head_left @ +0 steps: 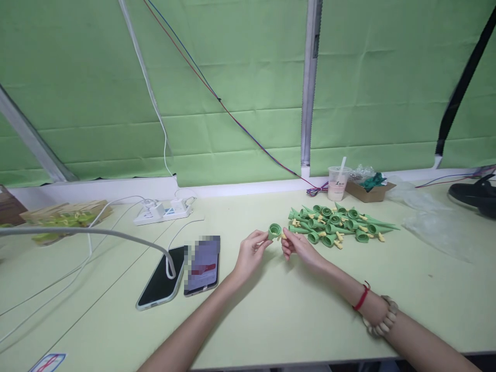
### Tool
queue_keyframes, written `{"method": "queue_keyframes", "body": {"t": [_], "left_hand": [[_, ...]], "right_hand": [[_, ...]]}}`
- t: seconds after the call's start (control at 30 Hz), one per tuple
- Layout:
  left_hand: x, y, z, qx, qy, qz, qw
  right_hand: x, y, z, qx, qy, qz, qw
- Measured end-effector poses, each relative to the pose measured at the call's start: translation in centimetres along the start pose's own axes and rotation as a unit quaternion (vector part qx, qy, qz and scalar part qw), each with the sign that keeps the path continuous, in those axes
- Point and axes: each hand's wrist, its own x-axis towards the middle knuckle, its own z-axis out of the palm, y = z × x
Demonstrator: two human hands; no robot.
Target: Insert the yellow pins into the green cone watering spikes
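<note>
**Two hands meet on one small green cone above the table**

The left hand (251,251) and the right hand (297,245) come together over the pale green tabletop (294,315), fingertips closed on a small green plastic cone with a round open mouth (275,230). The left pinches the flared mouth end; the right seems to grip the narrow end, where a small yellow piece shows, though at this size I cannot tell whether it is a separate part. On the right wrist sit a red cord bracelet (362,297) and a pale beaded bracelet (382,321).

The cone looks light, stiff and smooth: easily lifted by two fingers, likely to slip if taken on its taper, so the rim of the mouth and the yellow tip are the sounder places to hold.

Left of the grip lie two smartphones (182,271), one with a white cable plugged in. Just beyond the grip to the right is a heap of the same green cones with yellow tips (339,225). Farther back stand a clear plastic cup with a straw (338,183) and a shallow cardboard box (370,190); far left, a white power strip (163,212). A green cloth backdrop (240,82) closes the view.
</note>
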Motion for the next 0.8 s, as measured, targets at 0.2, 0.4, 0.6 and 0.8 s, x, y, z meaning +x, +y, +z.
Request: {"method": "queue_keyframes", "body": {"t": [0.2, 0.4, 0.6, 0.8], "left_hand": [[0.1, 0.2, 0.1, -0.013, -0.015, -0.036, 0.999], [-0.1, -0.5, 0.0, 0.03, -0.008, 0.045, 0.998], [-0.2, -0.3, 0.4, 0.003, -0.009, -0.005, 1.0], [-0.1, 0.6, 0.2, -0.04, -0.032, -0.059, 0.997]], "right_hand": [[-0.8, -0.7, -0.2, -0.121, 0.044, -0.119, 0.984], [-0.1, 0.1, 0.4, 0.066, 0.032, 0.007, 0.997], [-0.3, 0.1, 0.1, -0.014, 0.032, -0.01, 0.999], [-1.0, -0.9, -0.3, -0.194, 0.062, -0.124, 0.971]]}}
